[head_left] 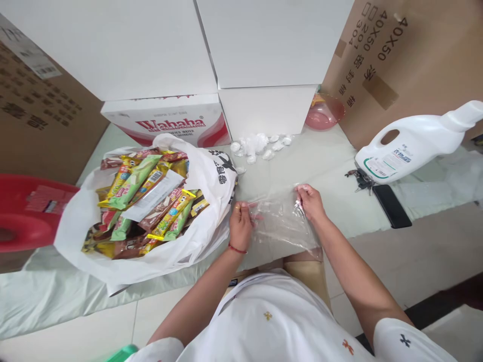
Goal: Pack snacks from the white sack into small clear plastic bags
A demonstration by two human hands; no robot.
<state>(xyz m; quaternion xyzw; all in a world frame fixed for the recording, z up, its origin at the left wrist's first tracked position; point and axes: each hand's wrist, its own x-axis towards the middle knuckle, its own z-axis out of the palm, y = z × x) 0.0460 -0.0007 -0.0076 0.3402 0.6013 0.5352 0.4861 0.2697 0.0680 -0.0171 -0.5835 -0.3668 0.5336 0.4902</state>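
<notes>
Pinching: left hand (pixel 240 223) and right hand (pixel 311 202) — fingers clamped on opposite sides of clear bag (pixel 279 221)
Clear bag: just right of white snack bag (pixel 204 241)
Wahaha box (pixel 169 120): behind white snack bag
Phone (pixel 392 206): same table — well right of white snack bag

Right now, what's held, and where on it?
A clear plastic bag, pinched at its upper edge by both hands: left near one end, right near the other.
</notes>
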